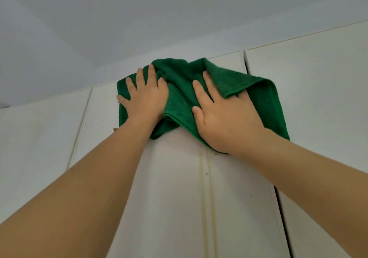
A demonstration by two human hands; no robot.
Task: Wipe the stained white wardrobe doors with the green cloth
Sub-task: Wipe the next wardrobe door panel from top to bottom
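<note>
Both arms are reaching up, the left hand (144,96) and right hand (223,116) pressing flat-fingered — not gripping — on the cloth (179,98) spread near the door (169,188) top, wiping mid-stroke — next probably dragging down over the yellow streaks (206,188).

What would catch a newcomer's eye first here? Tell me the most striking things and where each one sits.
The green cloth stands out first, spread high on the white wardrobe doors near their top edge. The left hand and right hand both press flat on it with straight fingers, arms reaching up from below. Under the right hand, yellowish drip stains run down the door with a few small brown specks.
</note>
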